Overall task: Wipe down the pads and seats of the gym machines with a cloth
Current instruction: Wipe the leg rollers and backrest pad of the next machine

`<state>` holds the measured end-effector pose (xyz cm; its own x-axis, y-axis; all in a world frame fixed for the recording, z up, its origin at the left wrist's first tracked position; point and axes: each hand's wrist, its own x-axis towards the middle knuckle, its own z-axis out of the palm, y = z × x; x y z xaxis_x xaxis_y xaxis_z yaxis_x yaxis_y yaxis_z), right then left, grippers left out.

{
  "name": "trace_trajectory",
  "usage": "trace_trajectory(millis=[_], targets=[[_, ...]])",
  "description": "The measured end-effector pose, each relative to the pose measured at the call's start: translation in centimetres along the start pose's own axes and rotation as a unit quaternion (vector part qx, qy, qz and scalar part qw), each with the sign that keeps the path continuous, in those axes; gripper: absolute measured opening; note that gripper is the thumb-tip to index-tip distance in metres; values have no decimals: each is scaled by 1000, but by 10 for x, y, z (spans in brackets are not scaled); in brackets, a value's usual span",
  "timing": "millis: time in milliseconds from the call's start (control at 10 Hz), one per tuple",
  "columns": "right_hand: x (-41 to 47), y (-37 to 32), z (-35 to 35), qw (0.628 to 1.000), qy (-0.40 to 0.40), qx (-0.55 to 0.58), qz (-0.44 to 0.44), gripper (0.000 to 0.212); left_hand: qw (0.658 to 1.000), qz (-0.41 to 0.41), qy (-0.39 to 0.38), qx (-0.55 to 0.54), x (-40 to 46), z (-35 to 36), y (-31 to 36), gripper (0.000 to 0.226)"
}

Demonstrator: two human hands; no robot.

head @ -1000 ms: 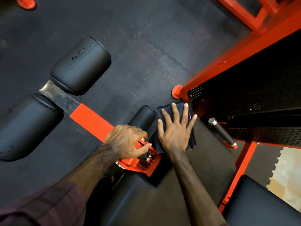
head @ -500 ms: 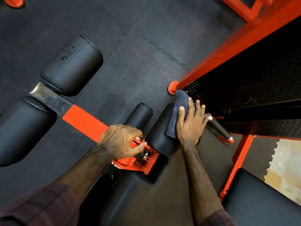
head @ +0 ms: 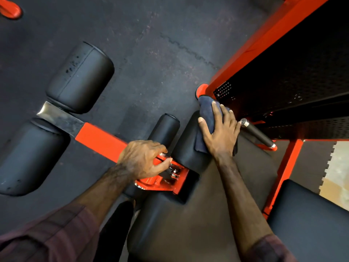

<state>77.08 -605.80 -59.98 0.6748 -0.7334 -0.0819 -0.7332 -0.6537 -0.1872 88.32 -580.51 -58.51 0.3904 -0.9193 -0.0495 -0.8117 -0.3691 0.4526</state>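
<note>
Black vinyl covers the small rounded pad at the front edge of the large black upholstered seat. A dark blue folded cloth lies over that pad's far right edge, pressed down by the right hand, which is flat with fingers spread, not curled around the fabric. The cloth's far end reaches close to the round orange foot of the orange steel frame. Just right of the hand, a black handle with chrome ends angles across, leaving only a narrow gap there. The left hand is closed around the orange pivot bracket beside a narrow black roller. An orange arm runs left to a bare metal section between 2 large black cylindrical roller pads. Dark rubber floor matting lies open beyond the pads. A second black seat sits at lower right. No containers are in view.
</note>
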Motion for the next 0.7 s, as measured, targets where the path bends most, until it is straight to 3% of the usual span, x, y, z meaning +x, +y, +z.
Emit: trace_trajectory(millis=[100, 200, 400, 600, 700], targets=[[-32, 10, -2, 997, 22, 5, -69, 65, 1000, -17, -16, -1, 1, -1, -1, 42], [-71, 15, -5, 978, -7, -26, -205, 60, 1000, -22, -16, 4, -1, -4, 1, 42], [-44, -24, -11, 937, -77, -100, -325, 50, 999, -28, -21, -10, 1, -10, 5, 42], [-25, -25, -6, 835, -159, -112, -514, 48, 998, -41, -50, 10, 2, -10, 5, 48], [-5, -36, -3, 839, -171, -171, -488, 52, 998, -44, -48, -8, 1, -9, 0, 54]])
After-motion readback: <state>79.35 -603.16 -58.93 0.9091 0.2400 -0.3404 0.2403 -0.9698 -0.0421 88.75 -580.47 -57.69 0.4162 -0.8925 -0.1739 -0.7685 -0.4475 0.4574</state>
